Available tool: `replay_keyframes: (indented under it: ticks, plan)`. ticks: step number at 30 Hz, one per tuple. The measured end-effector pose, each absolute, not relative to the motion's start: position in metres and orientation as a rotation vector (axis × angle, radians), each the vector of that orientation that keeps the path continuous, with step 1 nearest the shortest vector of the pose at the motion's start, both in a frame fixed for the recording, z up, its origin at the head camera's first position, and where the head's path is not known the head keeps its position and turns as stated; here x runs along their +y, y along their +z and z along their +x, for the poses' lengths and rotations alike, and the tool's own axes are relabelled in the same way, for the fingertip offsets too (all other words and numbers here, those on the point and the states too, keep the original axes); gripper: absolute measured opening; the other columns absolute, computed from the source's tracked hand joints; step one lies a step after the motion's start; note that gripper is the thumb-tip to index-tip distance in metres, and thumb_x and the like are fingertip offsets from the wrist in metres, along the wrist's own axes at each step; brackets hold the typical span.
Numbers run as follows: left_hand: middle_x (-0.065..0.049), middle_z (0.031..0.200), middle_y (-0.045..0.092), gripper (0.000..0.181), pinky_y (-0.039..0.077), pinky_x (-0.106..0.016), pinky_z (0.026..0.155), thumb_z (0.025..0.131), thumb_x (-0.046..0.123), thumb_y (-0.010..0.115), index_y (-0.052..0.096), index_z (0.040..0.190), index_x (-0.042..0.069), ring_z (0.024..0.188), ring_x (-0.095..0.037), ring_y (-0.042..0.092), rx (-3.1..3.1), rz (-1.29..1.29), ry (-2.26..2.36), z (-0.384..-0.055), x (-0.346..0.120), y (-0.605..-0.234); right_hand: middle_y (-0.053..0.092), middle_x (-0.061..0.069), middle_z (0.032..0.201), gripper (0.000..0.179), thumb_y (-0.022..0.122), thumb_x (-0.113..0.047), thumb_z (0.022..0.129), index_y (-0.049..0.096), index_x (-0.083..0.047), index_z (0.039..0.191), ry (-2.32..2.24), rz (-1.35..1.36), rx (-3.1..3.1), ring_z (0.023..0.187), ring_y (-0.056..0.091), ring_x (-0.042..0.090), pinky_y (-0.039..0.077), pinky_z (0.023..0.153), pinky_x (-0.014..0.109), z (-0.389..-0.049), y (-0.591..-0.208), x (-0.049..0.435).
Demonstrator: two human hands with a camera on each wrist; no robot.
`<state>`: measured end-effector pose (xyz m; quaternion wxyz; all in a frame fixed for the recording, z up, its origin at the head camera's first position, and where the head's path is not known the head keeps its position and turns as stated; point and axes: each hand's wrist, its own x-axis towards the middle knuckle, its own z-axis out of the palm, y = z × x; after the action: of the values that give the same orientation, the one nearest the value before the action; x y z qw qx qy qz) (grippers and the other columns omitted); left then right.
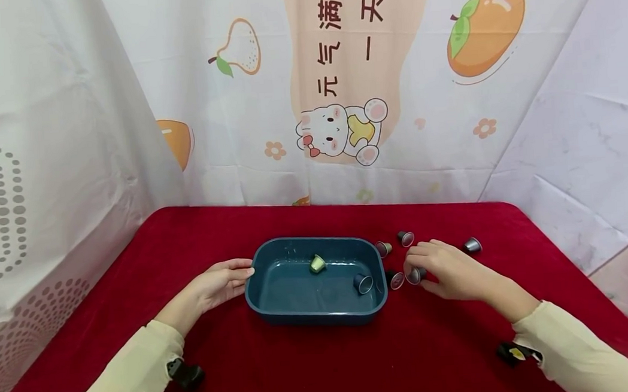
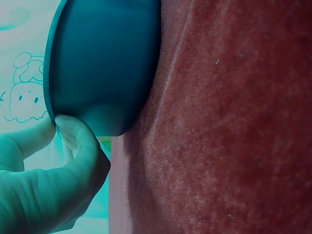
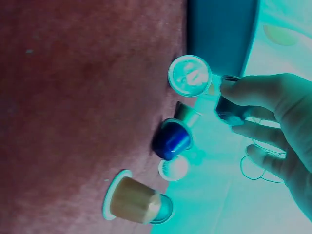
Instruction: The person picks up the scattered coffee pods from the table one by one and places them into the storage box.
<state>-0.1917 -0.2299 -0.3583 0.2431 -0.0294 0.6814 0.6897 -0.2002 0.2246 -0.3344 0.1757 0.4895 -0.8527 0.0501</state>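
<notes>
A dark blue rectangular basin [image 1: 321, 315] stands on the red cloth. My left hand [image 1: 224, 283] pinches its left rim between thumb and fingers; the left wrist view shows this grip on the basin wall [image 2: 102, 63] closely. Inside the basin lie a green coffee capsule [image 1: 317, 264] and a dark capsule [image 1: 362, 284]. Just right of the basin, my right hand [image 1: 442, 269] holds a dark coffee capsule [image 3: 229, 108] between thumb and fingers. Near that hand lie several capsules, among them a blue one [image 3: 170, 140] and a tan one [image 3: 132, 200].
One silver-grey capsule [image 1: 472, 245] lies apart, farther right on the red tablecloth [image 1: 324, 369]. Another capsule [image 1: 396, 280] sits close against the basin's right wall. A white printed curtain [image 1: 224, 141] hangs behind the table.
</notes>
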Motion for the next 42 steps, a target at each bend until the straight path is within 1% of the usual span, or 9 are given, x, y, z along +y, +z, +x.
replay_keyframes:
  ticks: [5,11,18,23,30,33,37,42]
  plan:
    - [0.001,0.109,0.057,0.066,0.054,-0.018,0.083,0.097,0.015,0.055,0.019,0.147,-0.009,0.091,-0.004,0.062,1.863,-0.088,1.877,-0.191,-0.23,-0.357,0.061,-0.009,0.086,0.044,0.092,-0.016,0.055,0.061,-0.021,0.086,0.165,1.378,-2.464,0.08,0.053,0.003,0.048,0.074,0.028,-0.198,-0.326,0.223]
    - [0.003,0.105,0.058,0.067,0.054,-0.018,0.082,0.097,0.017,0.056,0.02,0.146,-0.009,0.09,-0.004,0.062,1.856,-0.077,1.884,-0.192,-0.231,-0.355,0.059,-0.01,0.085,0.041,0.091,-0.016,0.058,0.062,-0.022,0.087,0.179,1.37,-2.487,0.079,0.053,0.004,0.048,0.073,0.028,-0.199,-0.316,0.221]
    - [0.004,0.102,0.059,0.063,0.054,-0.018,0.082,0.098,0.014,0.052,0.019,0.146,-0.009,0.089,-0.004,0.062,1.855,-0.069,1.883,-0.192,-0.23,-0.353,0.059,-0.011,0.085,0.043,0.091,-0.015,0.057,0.063,-0.022,0.088,0.198,1.35,-2.536,0.079,0.053,0.003,0.05,0.073,0.029,-0.197,-0.304,0.218]
    - [0.004,0.102,0.06,0.063,0.054,-0.018,0.082,0.098,0.014,0.052,0.02,0.146,-0.009,0.089,-0.004,0.063,1.855,-0.081,1.885,-0.192,-0.23,-0.353,0.058,-0.012,0.082,0.041,0.09,-0.014,0.058,0.063,-0.022,0.087,0.214,1.357,-2.554,0.078,0.051,0.002,0.049,0.072,0.027,-0.198,-0.298,0.217]
    - [0.003,0.104,0.059,0.065,0.054,-0.018,0.082,0.098,0.014,0.053,0.018,0.147,-0.009,0.089,-0.003,0.062,1.855,-0.078,1.884,-0.192,-0.229,-0.353,0.057,-0.012,0.079,0.038,0.09,-0.013,0.06,0.062,-0.022,0.085,0.26,1.377,-2.631,0.075,0.052,0.002,0.05,0.07,0.025,-0.198,-0.29,0.213]
    - [0.003,0.104,0.059,0.064,0.054,-0.018,0.082,0.098,0.013,0.053,0.018,0.147,-0.009,0.089,-0.003,0.062,1.854,-0.083,1.886,-0.192,-0.228,-0.353,0.058,-0.012,0.08,0.037,0.089,-0.014,0.061,0.063,-0.021,0.086,0.28,1.38,-2.686,0.075,0.053,0.002,0.051,0.07,0.023,-0.199,-0.288,0.212]
    - [0.003,0.104,0.059,0.064,0.054,-0.018,0.081,0.098,0.012,0.052,0.018,0.147,-0.009,0.088,-0.003,0.062,1.851,-0.09,1.887,-0.192,-0.228,-0.354,0.06,-0.012,0.082,0.037,0.089,-0.017,0.062,0.063,-0.021,0.087,0.304,1.365,-2.756,0.076,0.053,0.001,0.052,0.07,0.023,-0.2,-0.285,0.211]
    - [0.0,0.11,0.057,0.065,0.054,-0.018,0.082,0.098,0.013,0.053,0.017,0.147,-0.009,0.09,-0.003,0.062,1.86,-0.091,1.877,-0.191,-0.229,-0.356,0.059,-0.013,0.082,0.036,0.088,-0.015,0.063,0.063,-0.022,0.087,0.326,1.339,-2.806,0.076,0.053,0.0,0.053,0.07,0.023,-0.199,-0.281,0.206]
